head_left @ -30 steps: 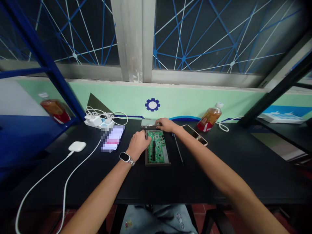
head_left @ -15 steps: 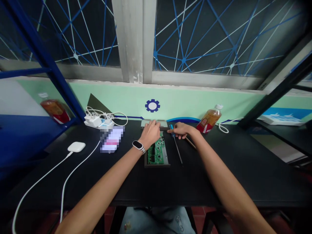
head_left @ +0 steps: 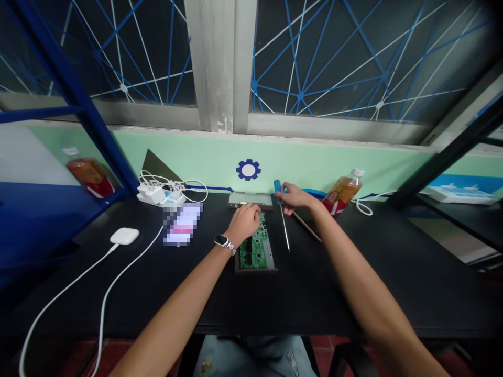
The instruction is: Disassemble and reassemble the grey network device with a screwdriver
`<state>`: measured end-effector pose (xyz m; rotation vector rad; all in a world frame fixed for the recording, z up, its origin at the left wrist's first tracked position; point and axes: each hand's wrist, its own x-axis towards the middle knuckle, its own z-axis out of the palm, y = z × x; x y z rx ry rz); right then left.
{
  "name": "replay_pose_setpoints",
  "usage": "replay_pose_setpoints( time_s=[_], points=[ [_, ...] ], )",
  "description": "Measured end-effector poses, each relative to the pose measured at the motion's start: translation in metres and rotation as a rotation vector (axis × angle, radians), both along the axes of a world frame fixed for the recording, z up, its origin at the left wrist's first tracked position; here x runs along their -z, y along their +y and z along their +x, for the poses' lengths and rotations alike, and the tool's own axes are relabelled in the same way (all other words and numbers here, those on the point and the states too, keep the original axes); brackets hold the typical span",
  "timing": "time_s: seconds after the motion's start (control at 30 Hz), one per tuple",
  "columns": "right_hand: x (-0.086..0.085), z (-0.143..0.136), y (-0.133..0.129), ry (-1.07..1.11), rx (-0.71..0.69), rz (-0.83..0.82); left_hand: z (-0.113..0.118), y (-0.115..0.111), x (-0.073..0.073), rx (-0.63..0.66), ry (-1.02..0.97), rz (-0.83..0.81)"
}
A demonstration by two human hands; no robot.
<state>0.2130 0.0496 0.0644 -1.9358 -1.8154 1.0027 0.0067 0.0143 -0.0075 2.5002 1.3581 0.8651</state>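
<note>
A green circuit board (head_left: 255,248) in a shallow dark metal casing lies on the desk in front of me. My left hand (head_left: 244,219), with a watch on its wrist, rests over the casing's far end, fingers curled onto it; their tips are partly hidden. To the right, my right hand (head_left: 293,198) grips a screwdriver (head_left: 285,228) by its blue handle. The screwdriver is lifted and tilted, its long shaft pointing down toward me, beside the board and apart from it. Behind my left hand stands a light metal panel (head_left: 251,199).
A thin brown stick (head_left: 308,228) lies beyond the right hand. A drink bottle (head_left: 342,192) stands at the back right. On the left are a phone (head_left: 184,225), a white charger case (head_left: 124,236) with a cable, and a power strip (head_left: 161,197). The wall borders the desk's back.
My right hand has raised the screwdriver off the desk, its handle now higher and its tip farther back. My left hand has drawn back slightly toward me, off the metal panel's edge.
</note>
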Motion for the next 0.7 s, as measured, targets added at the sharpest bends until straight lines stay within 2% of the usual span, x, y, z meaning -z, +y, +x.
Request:
replay_pose_setpoints(
  time_s=[0.03,0.17,0.23,0.3,0.47,0.7],
  points=[
    [-0.008,-0.003,0.000,0.040,-0.007,0.060,0.000,-0.001,-0.001,0.001,-0.012,-0.005],
    [-0.032,-0.023,-0.009,0.340,-0.096,0.553,-0.002,-0.004,-0.004,0.017,-0.070,-0.030],
    [-0.038,-0.034,-0.018,0.376,-0.104,0.731,-0.003,-0.004,-0.007,0.043,-0.100,-0.042],
    [-0.041,-0.042,-0.027,0.370,-0.098,0.840,-0.004,-0.003,-0.010,0.102,-0.184,-0.070],
    [-0.040,-0.049,-0.043,0.328,-0.094,0.948,-0.006,-0.001,-0.015,0.278,-0.466,-0.201],
    [-0.033,-0.049,-0.040,0.299,-0.174,0.923,-0.007,0.002,-0.012,0.258,-0.441,-0.206]
  ],
)
